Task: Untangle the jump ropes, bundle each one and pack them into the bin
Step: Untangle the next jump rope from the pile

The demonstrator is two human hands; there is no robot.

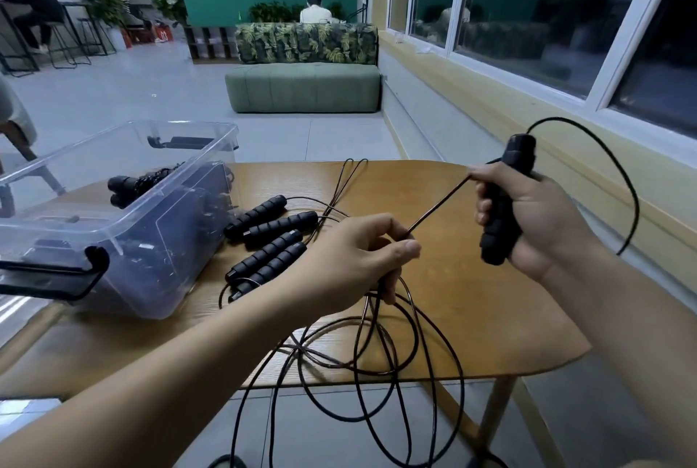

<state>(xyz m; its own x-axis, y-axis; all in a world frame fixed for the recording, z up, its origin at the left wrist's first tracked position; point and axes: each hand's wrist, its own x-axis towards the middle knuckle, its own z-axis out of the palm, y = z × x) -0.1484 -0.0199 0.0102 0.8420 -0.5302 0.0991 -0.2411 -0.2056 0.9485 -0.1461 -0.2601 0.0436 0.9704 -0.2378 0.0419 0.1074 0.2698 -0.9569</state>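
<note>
L hand [350, 260] is palm down, right of the bin [177, 264] and above the tabletop [471, 316], forearm coming in from the lower left. Its grip is clamped on the cord [437, 205]: fingers curled under, thumb pressed along the top. R hand [528, 218] is further right of the bin and raised higher, wrist bent, knuckles facing the bin. Its grip is wrapped tight round the handle [498, 226], which stands nearly upright w/ both ends sticking out of the fist. Can't tell if that's one handle or two held together.

The cord is thin, black and glossy. One stretch runs taut from the L hand up to the R index finger. Another length leaves the handle's top end and arcs wide round the side away from the bin. Below the L hand the rest hangs in several loose loops [377, 354] that cross each other and drop past the tabletop edge.

Four more handles [264, 241], black ribbed foam, lie side by side just beside the bin's right wall, their cords trailing away from the bin.

The bin is clear plastic w/ black latches [75, 275], on the tabletop's left part. Inside it sit dark bundled ropes [128, 188].
</note>
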